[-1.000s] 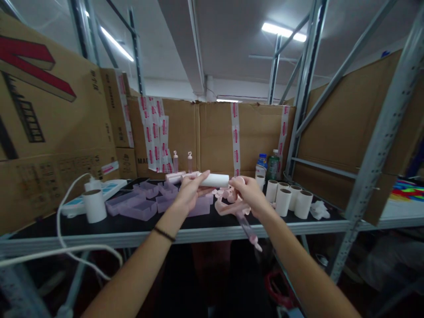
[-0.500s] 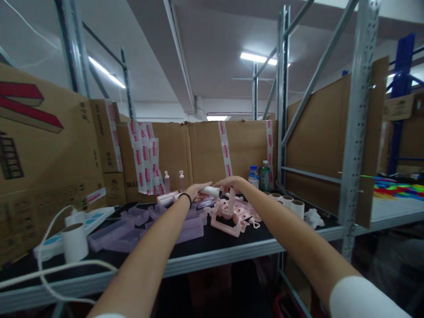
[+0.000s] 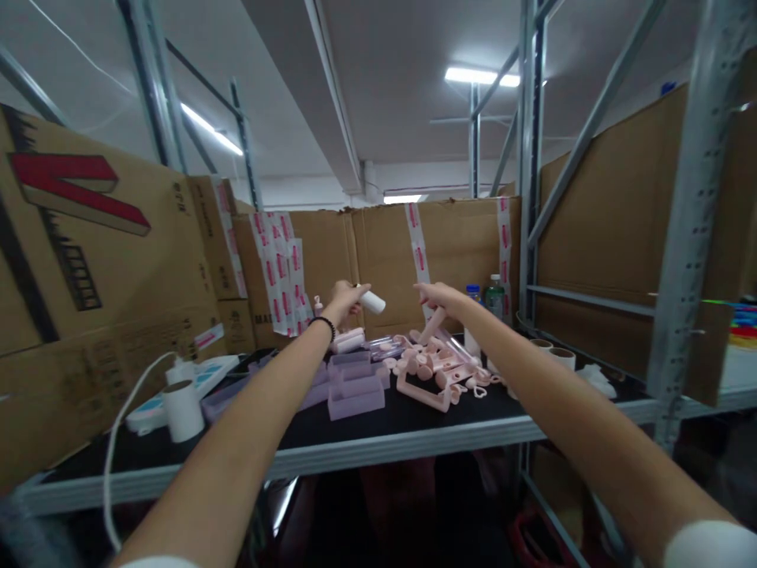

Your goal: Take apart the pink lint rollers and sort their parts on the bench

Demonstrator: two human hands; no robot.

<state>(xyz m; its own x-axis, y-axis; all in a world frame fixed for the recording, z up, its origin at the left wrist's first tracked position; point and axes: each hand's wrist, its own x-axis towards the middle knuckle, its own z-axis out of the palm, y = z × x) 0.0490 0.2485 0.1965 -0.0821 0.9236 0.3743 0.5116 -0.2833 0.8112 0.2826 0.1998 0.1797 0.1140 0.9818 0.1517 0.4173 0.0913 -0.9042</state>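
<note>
My left hand (image 3: 346, 300), with a dark beaded band at its wrist, is closed around a white cylinder (image 3: 372, 302) above the shelf. The cylinder tilts down to the right, its far end free. My right hand (image 3: 436, 295) is to the right, apart from it, index finger stretched left. A pale pink tube (image 3: 434, 324) slants down from under its curled fingers, which appear to grip it. Below lies a heap of pink plastic parts (image 3: 441, 363) with a pink frame (image 3: 421, 394) in front. Clear tubes (image 3: 383, 348) lie behind, beside purple trays (image 3: 356, 394).
A white roll (image 3: 182, 412) and a power strip (image 3: 206, 383) with a cable are at the left. Bottles (image 3: 495, 296) and more white rolls (image 3: 561, 358) stand at the right. Cardboard walls (image 3: 378, 260) and metal posts (image 3: 686, 229) enclose the shelf.
My hands were together at the white cylinder; now they are apart. My left hand has raised the cylinder, and my right hand has moved up and right with the pink tube. The view shifted.
</note>
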